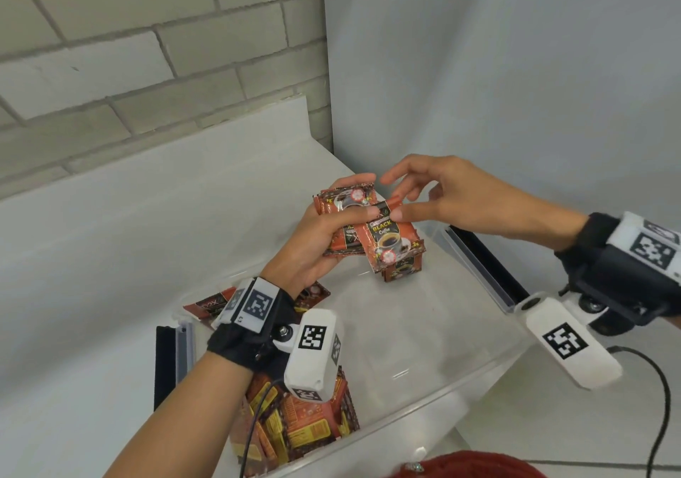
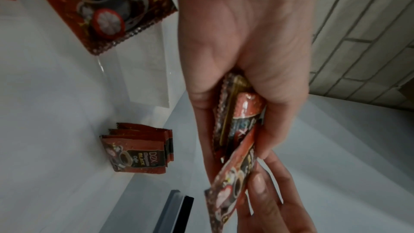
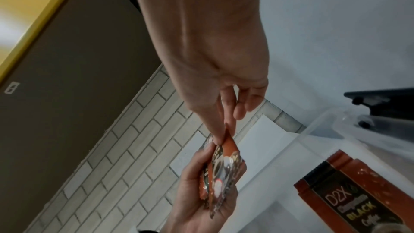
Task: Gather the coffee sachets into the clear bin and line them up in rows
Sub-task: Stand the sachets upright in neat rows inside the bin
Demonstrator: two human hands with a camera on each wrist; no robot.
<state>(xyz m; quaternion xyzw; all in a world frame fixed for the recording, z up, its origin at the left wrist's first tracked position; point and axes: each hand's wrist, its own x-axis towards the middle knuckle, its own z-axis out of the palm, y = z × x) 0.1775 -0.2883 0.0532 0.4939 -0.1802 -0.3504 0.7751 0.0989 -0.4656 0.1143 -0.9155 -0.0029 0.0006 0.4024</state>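
The left hand (image 1: 317, 245) holds a small bundle of coffee sachets (image 1: 344, 203), with its fingers curled around them, above the clear bin (image 1: 475, 378). The right hand (image 1: 453, 201) pinches the top edge of one front sachet (image 1: 387, 241) between thumb and a finger; its other fingers are spread loosely. This sachet is tilted and touches the bundle in the left hand.

The head view shows things that the wrist cameras do not: a loose pile of sachets (image 1: 302, 422) in the bin corner under the left wrist, and two sachets (image 1: 206, 308) lying just behind this wrist; I cannot tell if they are inside the bin or on the white tabletop (image 1: 110, 256).

The left wrist view shows the bundle from its edge, so the separate packets (image 2: 237, 121) between thumb and fingers are visible, and the right fingertips (image 2: 257, 183) on the front sachet. It also shows a short row of upright sachets (image 2: 136, 150) on the bin floor, below and beside the left hand, which the held sachet partly hides in the head view.

The right wrist view shows the pinch from behind, and one sachet (image 3: 354, 196) very near to the camera, with the words "D2X" and "BLACK Coffee".
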